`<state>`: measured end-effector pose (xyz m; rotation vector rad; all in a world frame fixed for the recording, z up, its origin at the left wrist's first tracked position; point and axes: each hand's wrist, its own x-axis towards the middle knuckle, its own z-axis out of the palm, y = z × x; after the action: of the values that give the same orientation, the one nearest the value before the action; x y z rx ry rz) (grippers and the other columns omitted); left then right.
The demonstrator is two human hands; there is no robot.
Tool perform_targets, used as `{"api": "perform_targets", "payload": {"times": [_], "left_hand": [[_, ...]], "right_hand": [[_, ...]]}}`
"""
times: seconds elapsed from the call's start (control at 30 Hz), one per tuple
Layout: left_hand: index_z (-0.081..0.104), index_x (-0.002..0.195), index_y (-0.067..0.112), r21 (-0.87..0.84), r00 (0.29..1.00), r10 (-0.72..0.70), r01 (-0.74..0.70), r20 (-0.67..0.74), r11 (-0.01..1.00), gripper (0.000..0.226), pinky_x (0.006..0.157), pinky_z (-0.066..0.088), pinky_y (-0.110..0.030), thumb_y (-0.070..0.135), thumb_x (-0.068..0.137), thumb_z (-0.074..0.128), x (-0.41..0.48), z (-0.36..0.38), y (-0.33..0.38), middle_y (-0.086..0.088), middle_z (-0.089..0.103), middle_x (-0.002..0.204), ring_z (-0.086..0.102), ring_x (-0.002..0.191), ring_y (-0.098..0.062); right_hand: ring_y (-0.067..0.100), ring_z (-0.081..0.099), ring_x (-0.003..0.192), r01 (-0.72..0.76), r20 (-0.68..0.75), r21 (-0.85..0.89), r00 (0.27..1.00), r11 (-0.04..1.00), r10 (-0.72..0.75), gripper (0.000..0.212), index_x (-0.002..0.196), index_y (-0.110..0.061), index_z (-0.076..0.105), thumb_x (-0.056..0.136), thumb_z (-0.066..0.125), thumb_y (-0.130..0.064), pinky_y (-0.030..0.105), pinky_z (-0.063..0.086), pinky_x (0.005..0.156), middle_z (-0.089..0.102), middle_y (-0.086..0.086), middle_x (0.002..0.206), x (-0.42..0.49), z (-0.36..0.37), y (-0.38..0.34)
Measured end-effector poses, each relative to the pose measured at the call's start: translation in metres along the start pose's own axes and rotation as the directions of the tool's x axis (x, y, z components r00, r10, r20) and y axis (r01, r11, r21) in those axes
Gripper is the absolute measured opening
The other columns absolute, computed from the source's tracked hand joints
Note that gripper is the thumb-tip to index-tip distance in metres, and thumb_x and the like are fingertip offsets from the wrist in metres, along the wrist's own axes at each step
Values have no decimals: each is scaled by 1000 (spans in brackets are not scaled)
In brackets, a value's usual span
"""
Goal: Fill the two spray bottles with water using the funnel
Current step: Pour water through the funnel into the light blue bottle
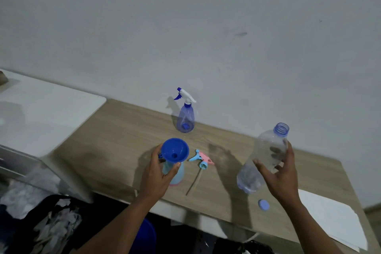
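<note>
Holding the pale spray bottle (pixel 178 175) near its neck, the left hand (pixel 156 173) steadies it upright on the table (pixel 123 130), with the funnel (pixel 174 149) sitting in its mouth. The right hand (pixel 284 175) curls around the middle of the uncapped water bottle (pixel 266 150), in the air well to the right. Its thin plastic probably dents easily, so a gentle mid-body hold seems safest.

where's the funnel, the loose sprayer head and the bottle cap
funnel (pixel 175 147): head view, on the inner wall of its blue bowl
loose sprayer head (pixel 201 158): head view, on its pink and light blue body
bottle cap (pixel 263 205): head view, on its flat top
</note>
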<state>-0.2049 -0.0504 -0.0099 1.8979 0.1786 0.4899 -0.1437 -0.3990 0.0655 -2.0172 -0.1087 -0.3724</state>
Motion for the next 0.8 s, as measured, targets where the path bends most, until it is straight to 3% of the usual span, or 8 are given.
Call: {"api": "perform_targets", "payload": {"times": [0.07,0.17,0.37,0.47,0.53,0.63,0.73,0.8], "left_hand": [[32,138,53,2,1000,-6,6,9,1000,75,84,48,-24,68,75,70,0,-1,2,35,51,128,56,113,4],[32,138,53,2,1000,-6,6,22,1000,74,87,50,-27,66,76,71,1,-3,3,32,53,128,57,114,2],[32,137,55,3,1000,-21,21,23,1000,75,89,54,-41,70,74,70,2,-3,0,33,53,127,57,113,0],[32,136,55,3,1000,-16,16,27,1000,75,88,54,-40,71,74,70,3,-5,2,33,53,127,57,112,1],[32,137,53,-8,999,-3,3,43,1000,76,89,54,-37,69,74,71,3,-7,2,32,53,128,56,114,2],[24,143,53,-26,995,-6,8,102,1000,86,93,51,-35,65,74,74,4,-12,-7,32,49,134,53,120,1],[20,146,53,-38,986,-81,87,143,995,96,93,53,-38,64,71,79,1,-17,-28,33,46,132,50,122,2],[28,142,53,-66,975,-126,140,182,988,92,93,54,-41,61,68,82,-1,-17,-43,31,48,130,50,121,1]], "right_hand": [[-13,53,114,-26,-16,21,1000,999,26,101,146,-54,25,70,87,-28,37,51,92,44,-45,130,-2,2,3],[-22,49,114,-62,-38,21,997,998,62,104,148,-49,27,71,89,-16,36,50,94,41,-53,124,-5,4,7],[10,50,126,-56,-154,40,986,998,62,118,154,-37,18,66,92,-13,34,44,104,43,-10,139,-22,10,1],[9,54,108,-2,-370,72,929,997,28,99,141,-50,27,69,92,-30,19,49,88,46,0,127,-52,27,-5],[2,53,92,31,-427,71,904,997,2,82,130,-55,34,75,87,-26,15,47,76,48,3,116,-73,43,-8],[7,59,88,42,-286,80,958,996,-17,66,126,-49,45,79,79,-18,20,51,70,55,-4,103,-89,70,-15],[12,62,92,2,-113,118,994,993,11,56,127,-34,52,76,74,-37,37,56,76,58,-17,105,-79,95,-38],[9,62,98,0,9,122,1000,993,-1,61,130,-37,52,74,76,-46,29,56,80,59,-20,110,-66,114,-53]]}}
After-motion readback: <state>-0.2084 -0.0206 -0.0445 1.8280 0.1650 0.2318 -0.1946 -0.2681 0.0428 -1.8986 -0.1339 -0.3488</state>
